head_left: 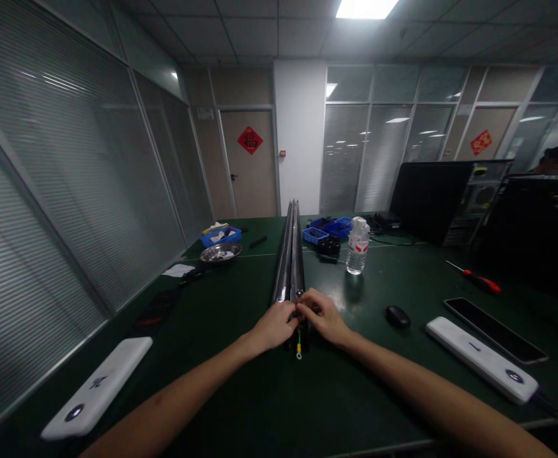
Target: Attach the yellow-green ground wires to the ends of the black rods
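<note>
Two long dark metal rails (284, 267) lie side by side, running away from me along the table. At their near end my left hand (279, 323) and my right hand (321, 313) meet, fingers pinched together. What they pinch is too small and hidden to name. Just below the fingertips hangs a short green-yellow wire with a ring terminal (298, 351).
On the green table (240, 407) are a water bottle (357, 247), mouse (397, 316), phone (493, 327), red screwdriver (483, 282), two white devices (481, 359), a metal bowl (221, 252) and blue trays (315, 236). A person sits behind the monitors at the far right.
</note>
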Demonstrator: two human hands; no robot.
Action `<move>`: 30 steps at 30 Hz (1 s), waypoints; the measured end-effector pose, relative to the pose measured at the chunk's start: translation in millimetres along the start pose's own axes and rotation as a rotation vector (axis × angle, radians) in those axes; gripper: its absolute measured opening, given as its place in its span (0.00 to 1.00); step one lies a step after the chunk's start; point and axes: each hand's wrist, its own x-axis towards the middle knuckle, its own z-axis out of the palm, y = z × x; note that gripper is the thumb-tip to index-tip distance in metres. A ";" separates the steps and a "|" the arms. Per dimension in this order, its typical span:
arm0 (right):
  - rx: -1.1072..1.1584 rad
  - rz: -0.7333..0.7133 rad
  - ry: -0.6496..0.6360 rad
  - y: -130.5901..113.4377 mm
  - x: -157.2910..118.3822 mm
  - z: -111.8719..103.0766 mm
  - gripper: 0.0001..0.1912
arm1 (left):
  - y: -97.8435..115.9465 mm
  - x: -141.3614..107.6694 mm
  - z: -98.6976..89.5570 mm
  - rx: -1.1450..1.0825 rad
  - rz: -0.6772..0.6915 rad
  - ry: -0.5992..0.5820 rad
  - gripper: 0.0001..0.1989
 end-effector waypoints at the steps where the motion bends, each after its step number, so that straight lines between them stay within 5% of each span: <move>1: -0.011 -0.012 0.011 -0.2 0.0 -0.2 0.10 | 0.0 0.4 -0.2 -0.007 0.002 -0.002 0.11; 14: -0.095 -0.035 0.073 -3.9 -3.2 5.9 0.09 | -0.1 0.2 -3.4 -0.069 -0.044 -0.028 0.09; 30: 0.185 0.047 -0.006 1.5 2.1 3.1 0.12 | -3.3 -0.1 0.7 0.006 0.004 0.017 0.12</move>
